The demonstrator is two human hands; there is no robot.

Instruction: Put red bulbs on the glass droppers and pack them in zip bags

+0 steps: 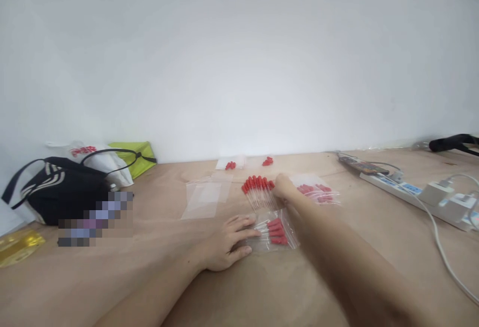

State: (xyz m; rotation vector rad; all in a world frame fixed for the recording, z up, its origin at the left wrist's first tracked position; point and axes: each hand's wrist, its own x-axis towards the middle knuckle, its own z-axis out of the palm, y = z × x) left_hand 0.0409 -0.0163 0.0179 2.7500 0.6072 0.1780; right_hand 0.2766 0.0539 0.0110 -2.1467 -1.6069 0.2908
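Note:
My left hand (232, 242) lies on a clear zip bag (258, 248), its fingers stretched over the bag's left side. Inside that bag are several thin pale sticks with red tips (277, 231). Just beyond it, a fan of loose red-tipped sticks (259, 187) rests on the table, red ends away from me. At the fan's right edge is my right hand (285, 188), fingers closed; what they grip is hidden. Filled clear bags (318, 193) with red tips lie just right of that hand.
Flat clear bags (202, 198) lie left of the fan. Two small red piles (230, 165) (267, 161) sit near the wall. A power strip (411, 192) with chargers, a cable and a phone (362, 166) are at right. A black bag (67, 192) stands at left.

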